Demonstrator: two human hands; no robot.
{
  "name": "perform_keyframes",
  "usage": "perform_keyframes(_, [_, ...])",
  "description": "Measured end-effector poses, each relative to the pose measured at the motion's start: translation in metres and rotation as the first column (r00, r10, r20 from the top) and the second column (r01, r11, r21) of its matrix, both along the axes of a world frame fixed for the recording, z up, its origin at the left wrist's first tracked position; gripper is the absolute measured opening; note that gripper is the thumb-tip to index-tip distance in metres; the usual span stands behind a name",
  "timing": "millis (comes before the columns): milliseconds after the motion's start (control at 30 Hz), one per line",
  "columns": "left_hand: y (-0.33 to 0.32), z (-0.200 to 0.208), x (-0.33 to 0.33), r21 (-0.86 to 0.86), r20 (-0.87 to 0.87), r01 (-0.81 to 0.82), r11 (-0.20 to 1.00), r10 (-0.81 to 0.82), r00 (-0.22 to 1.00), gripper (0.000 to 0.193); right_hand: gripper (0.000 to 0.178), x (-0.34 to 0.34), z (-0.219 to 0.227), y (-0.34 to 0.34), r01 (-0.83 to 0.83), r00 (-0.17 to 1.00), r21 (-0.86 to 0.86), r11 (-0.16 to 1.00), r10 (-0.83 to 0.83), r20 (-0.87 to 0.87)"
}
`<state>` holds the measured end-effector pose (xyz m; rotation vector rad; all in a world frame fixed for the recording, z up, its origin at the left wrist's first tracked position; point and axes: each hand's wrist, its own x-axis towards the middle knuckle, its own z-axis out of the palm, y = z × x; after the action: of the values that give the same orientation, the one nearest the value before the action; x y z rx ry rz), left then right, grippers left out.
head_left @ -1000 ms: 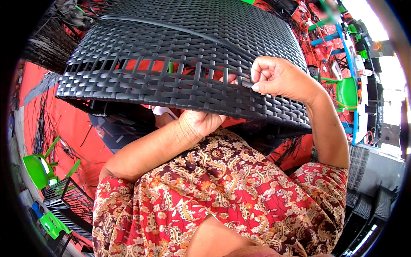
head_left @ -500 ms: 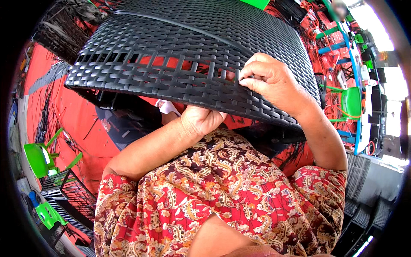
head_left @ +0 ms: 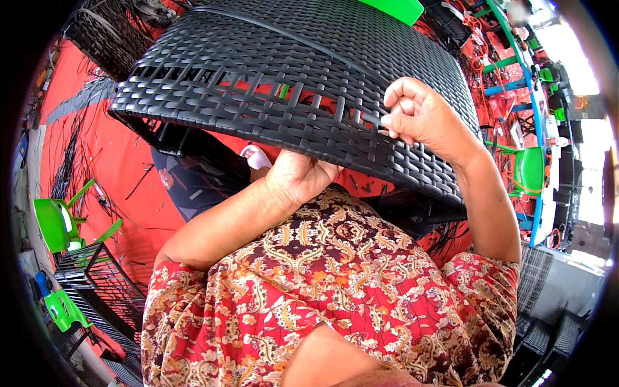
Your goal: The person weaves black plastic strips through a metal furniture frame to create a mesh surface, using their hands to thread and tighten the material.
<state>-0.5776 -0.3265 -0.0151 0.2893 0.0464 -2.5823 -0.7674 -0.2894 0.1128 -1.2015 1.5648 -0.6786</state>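
Note:
A large piece of black woven plastic wicker spans the space in front of me, its lower rim tilted toward my body. Along a row near that rim, an unfilled gap shows the red floor through upright strands. At the gap's right end my right hand is closed, thumb and forefinger pinching a flat dark wicker strip that runs into the weave. My left hand reaches up beneath the rim from inside, palm up. Its fingertips are hidden behind the weave, so their grip does not show.
Red sheeting covers the floor, with loose black strands scattered on it. A green chair and a black slatted frame are at left. Another green chair stands at right beside a blue-green frame. A dark strand bundle lies far left.
My right hand has moved slightly right, away from the gap, drawing the pinched strip with it. The wicker piece has shifted a little to the right in view. My left hand stays beneath the rim.

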Motion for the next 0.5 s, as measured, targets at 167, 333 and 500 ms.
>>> perform_keyframes(167, [0.001, -0.004, -0.003, 0.005, 0.023, 0.009, 1.000, -0.009, 1.000, 0.029, 0.015, 0.005, 0.004, -0.006, -0.062, 0.993, 0.091, 0.994, 0.071, -0.094])
perform_keyframes(333, [0.000, 0.002, -0.006, 0.048, 0.049, 0.013, 0.999, -0.015, 0.999, 0.018, 0.013, 0.004, -0.005, -0.008, -0.081, 0.993, 0.059, 0.995, 0.086, -0.078])
perform_keyframes(500, [0.000, 0.000, -0.010, 0.110, 0.026, -0.019, 0.994, 0.016, 1.000, 0.017, 0.016, 0.008, -0.008, -0.003, -0.057, 0.984, -0.036, 0.998, 0.050, -0.168])
